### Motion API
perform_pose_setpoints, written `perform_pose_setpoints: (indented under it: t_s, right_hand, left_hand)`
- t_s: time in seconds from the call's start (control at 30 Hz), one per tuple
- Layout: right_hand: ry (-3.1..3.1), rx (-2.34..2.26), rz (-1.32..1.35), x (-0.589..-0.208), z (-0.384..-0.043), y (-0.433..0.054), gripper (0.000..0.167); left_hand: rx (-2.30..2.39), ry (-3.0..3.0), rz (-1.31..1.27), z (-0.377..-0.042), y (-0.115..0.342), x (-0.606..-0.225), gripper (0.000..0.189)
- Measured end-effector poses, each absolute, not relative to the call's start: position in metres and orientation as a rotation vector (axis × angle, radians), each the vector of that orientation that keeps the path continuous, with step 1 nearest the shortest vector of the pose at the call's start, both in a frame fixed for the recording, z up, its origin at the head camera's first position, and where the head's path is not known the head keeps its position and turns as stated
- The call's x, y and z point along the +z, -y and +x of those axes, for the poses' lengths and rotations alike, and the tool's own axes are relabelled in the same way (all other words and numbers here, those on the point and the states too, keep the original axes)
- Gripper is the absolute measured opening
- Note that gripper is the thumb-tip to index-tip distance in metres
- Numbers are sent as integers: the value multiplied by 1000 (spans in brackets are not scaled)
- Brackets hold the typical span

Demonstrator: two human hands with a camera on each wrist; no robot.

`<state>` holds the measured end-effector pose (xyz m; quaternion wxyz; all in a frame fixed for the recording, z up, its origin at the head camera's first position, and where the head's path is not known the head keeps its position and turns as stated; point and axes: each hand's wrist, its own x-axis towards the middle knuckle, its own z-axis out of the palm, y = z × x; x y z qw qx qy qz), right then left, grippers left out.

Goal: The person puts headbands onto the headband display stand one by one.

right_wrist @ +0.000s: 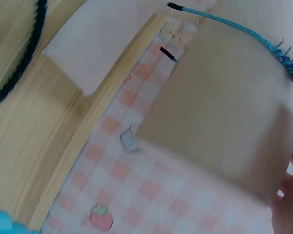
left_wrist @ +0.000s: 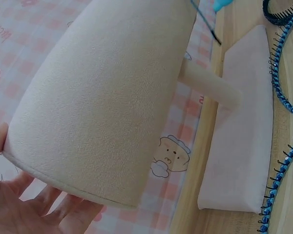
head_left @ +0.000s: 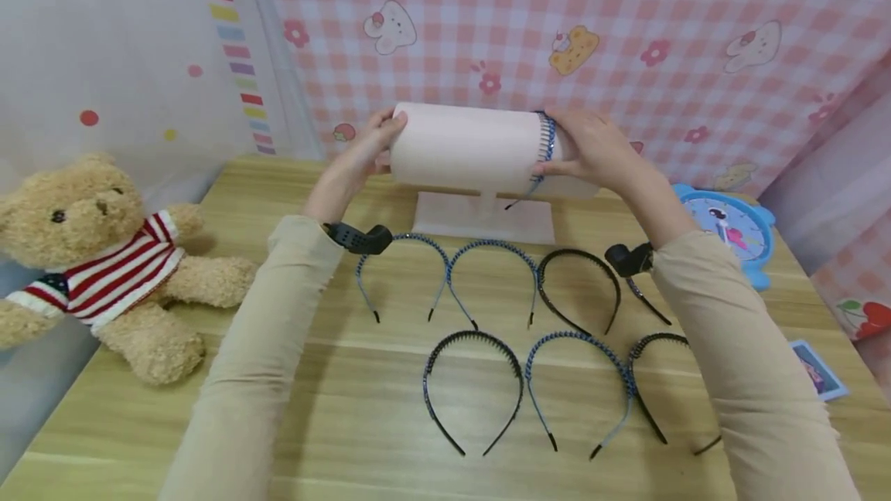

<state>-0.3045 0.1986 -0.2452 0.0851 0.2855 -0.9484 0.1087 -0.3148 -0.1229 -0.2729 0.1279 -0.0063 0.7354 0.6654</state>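
Tabletop [head_left: 348, 408], light wood, carries everything; backdrop is pink checked cloth. Largest item on it: a pale padded display roll [head_left: 466, 147] on a post and flat base [head_left: 480, 219], standing at 12 o'clock of the work area. This roll acts as the holder: one blue beaded headband [head_left: 545, 147] sits over its right end, tips hanging down the near side; nothing else on it that I can see. Judged progress: one band mounted, seven left lying flat, so early stage. Of the loose headbands on the tabletop, a back row [head_left: 487, 277] of four lies just below the base and a front row [head_left: 543, 385] of three toward 6 o'clock, partly under the right sleeve. Left hand [head_left: 365, 149] cups the left end of the roll, fingers [left_wrist: 49, 207] spread and fairly straight against the end face. Right hand [head_left: 592, 149] is at the right end, thumb and fingers pinching the mounted headband against the roll. Teddy bear [head_left: 97, 253] at 9 o'clock, blue alarm clock [head_left: 738, 226] at 3 o'clock, small card [head_left: 817, 369] at 4 o'clock.
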Motion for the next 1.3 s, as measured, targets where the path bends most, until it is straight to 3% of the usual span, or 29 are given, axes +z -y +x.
perform_pose_setpoints:
  t_s: [1.3]
  right_hand:
    - [2848, 280, 1068, -249, -307, -66, 95]
  left_hand:
    - [1904, -2138, 64, -300, 120, -275, 64]
